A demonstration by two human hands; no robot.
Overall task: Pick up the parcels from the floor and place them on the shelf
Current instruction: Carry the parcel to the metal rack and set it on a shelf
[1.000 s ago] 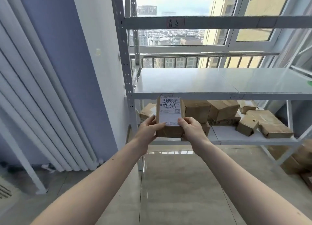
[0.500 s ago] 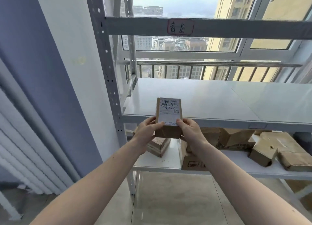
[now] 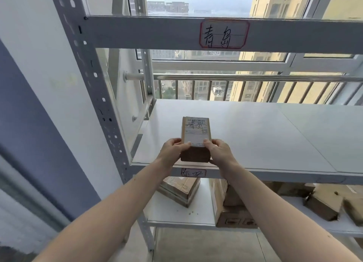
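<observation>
1. Since the earlier frame the parcel (image 3: 195, 138) has risen from the lower tier's level to the middle shelf (image 3: 255, 135), frame centre.
2. Left hand (image 3: 172, 149) and right hand (image 3: 220, 150) clasp its near end.
3. Placement is nearly done; release remains.
4. Its label is scribbled over; the beam tag (image 3: 224, 34) reads 青岛.
5. Other parcels (image 3: 179, 189) sit below.
</observation>
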